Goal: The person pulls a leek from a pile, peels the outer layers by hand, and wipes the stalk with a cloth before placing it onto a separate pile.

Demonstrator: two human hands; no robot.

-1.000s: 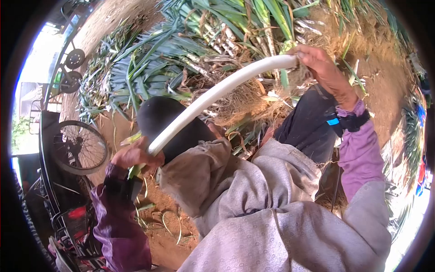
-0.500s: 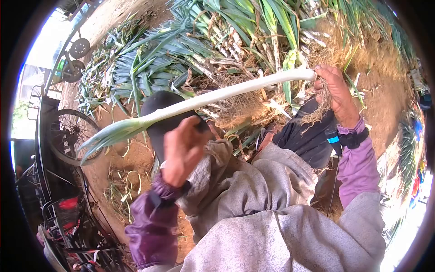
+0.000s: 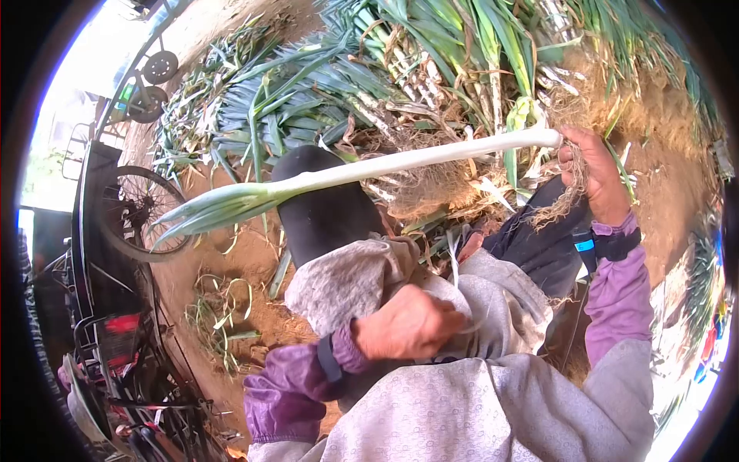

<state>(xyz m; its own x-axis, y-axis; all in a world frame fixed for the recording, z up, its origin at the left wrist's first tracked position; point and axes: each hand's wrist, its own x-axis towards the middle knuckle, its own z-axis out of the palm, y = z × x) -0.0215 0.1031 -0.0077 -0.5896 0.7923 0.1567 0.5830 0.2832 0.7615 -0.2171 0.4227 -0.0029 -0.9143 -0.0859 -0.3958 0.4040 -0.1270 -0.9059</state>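
A long leek (image 3: pixel 400 160) lies almost level across the view, its white shaft to the right and green leaves to the left over the dark-clad knee (image 3: pixel 323 215). My right hand (image 3: pixel 596 169) is closed round its root end, and brown roots hang below the fingers. Low in front of my body, over the pale patterned cloth (image 3: pixel 431 408), is my left hand (image 3: pixel 412 323) with curled fingers. A thin pale strip (image 3: pixel 456 266) runs down to its fingertips.
Heaped leeks (image 3: pixel 300 108) spread over the ground ahead. At the left stand a wheel (image 3: pixel 146 212) and a dark metal frame with a red part (image 3: pixel 123 323). Leaf scraps (image 3: pixel 219 316) lie on brown soil. More leeks (image 3: pixel 697 285) show at the far right.
My left hand has moved down and right, away from below the leek, and its fingers have closed, with a pale strip now at them. My right hand still holds the root end.
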